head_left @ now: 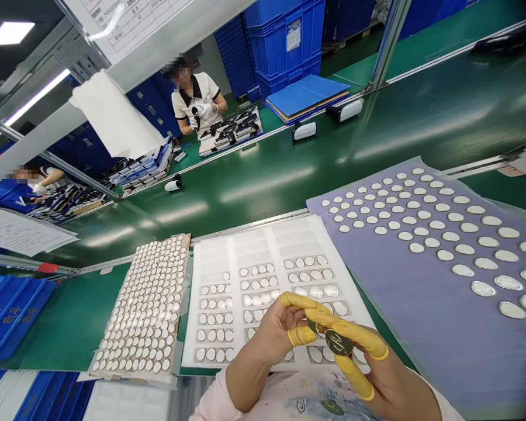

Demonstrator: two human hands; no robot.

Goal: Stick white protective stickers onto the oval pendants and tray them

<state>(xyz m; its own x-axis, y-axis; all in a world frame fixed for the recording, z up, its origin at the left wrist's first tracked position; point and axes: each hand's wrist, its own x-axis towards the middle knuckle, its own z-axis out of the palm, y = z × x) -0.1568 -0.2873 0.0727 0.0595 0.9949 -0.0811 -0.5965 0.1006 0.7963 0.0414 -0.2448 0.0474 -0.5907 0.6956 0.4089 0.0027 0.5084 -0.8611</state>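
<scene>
My right hand [368,354], in yellow finger cots, pinches a dark oval badge [339,343] with a light curved emblem on its face. Close beside it, my left hand [291,321], also in yellow finger cots, is closed on a second small dark piece [312,325], mostly hidden by the fingers. Both hands are over the near right part of a white foam tray [237,263], whose slots hold rows of white-faced oval pieces [214,335]. To the right, a purple sheet [377,263] carries many spaced ovals [462,270].
Left of the tray lies a board densely covered with white ovals [144,310]. Beyond runs a green conveyor [245,187] carrying white-and-black parts [304,131]. Blue bins [13,318] stand at far left. Across the conveyor a gloved person [199,99] handles black parts.
</scene>
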